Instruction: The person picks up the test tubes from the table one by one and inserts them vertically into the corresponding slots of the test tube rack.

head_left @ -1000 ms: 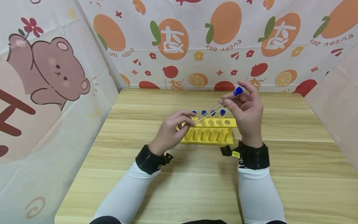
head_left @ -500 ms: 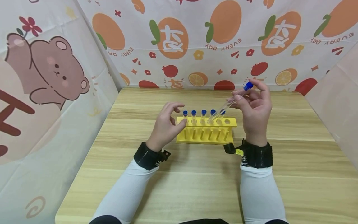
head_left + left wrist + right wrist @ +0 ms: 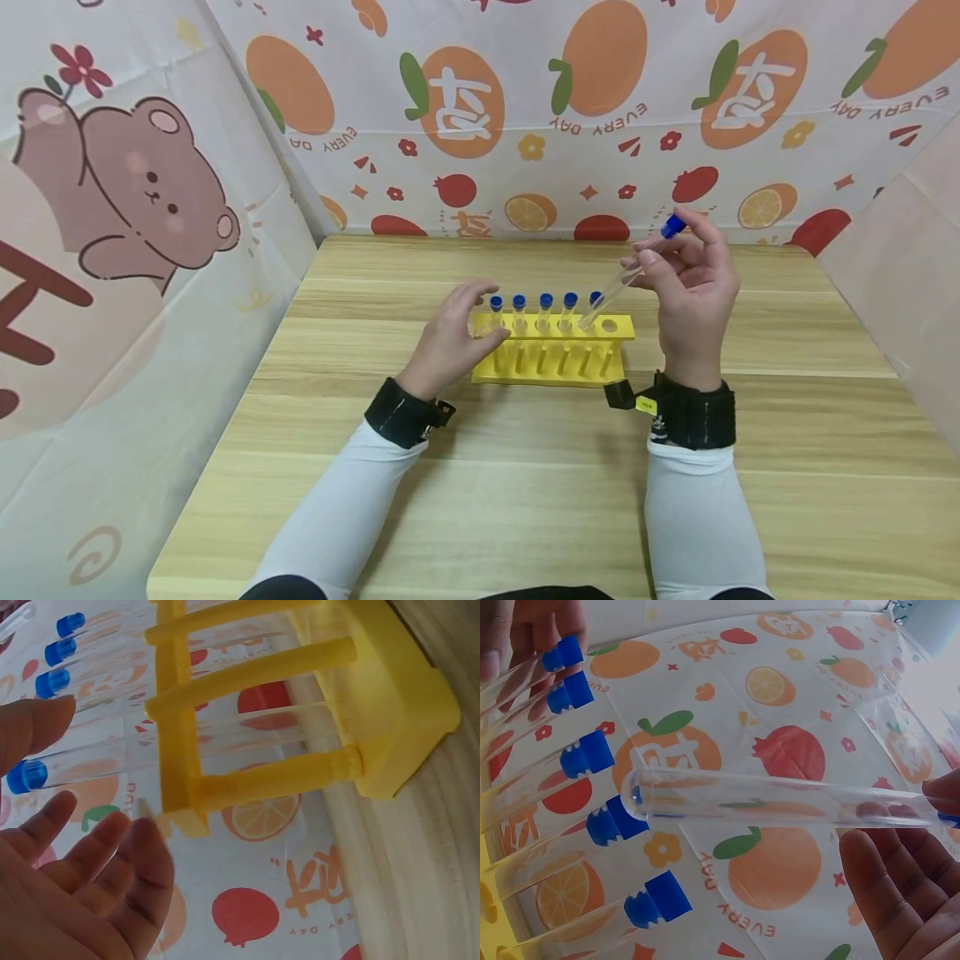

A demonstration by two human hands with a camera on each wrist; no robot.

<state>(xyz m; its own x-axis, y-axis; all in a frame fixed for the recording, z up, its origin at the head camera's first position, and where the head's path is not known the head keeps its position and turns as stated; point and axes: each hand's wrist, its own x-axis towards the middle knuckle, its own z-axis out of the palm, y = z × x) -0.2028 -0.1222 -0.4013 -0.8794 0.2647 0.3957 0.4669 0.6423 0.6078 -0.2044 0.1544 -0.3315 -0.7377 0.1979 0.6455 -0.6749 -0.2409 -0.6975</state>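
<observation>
A yellow test-tube rack [image 3: 551,367] stands on the wooden table [image 3: 525,500] with several blue-capped clear tubes [image 3: 546,302] upright in it; its rightmost hole [image 3: 610,326] is empty. My right hand [image 3: 662,242] pinches another blue-capped tube [image 3: 622,282] near its cap, tilted, with its lower end just above the rack's right end. The right wrist view shows this tube [image 3: 780,799] crossing in front of the racked caps [image 3: 592,754]. My left hand [image 3: 482,315] rests with relaxed fingers at the rack's left end; its fingers [image 3: 112,862] lie beside the rack's top plate [image 3: 180,712].
Patterned cloth walls [image 3: 525,108] with fruit prints close in the table at the back and on both sides. The bear-print cloth [image 3: 135,208] hangs at the left. Bare wood lies in front of the rack.
My left hand let go of the tilted tube's lower end and settled at the rack's left end. My right hand carried the tube rightward, its lower end now over the rack's right end.
</observation>
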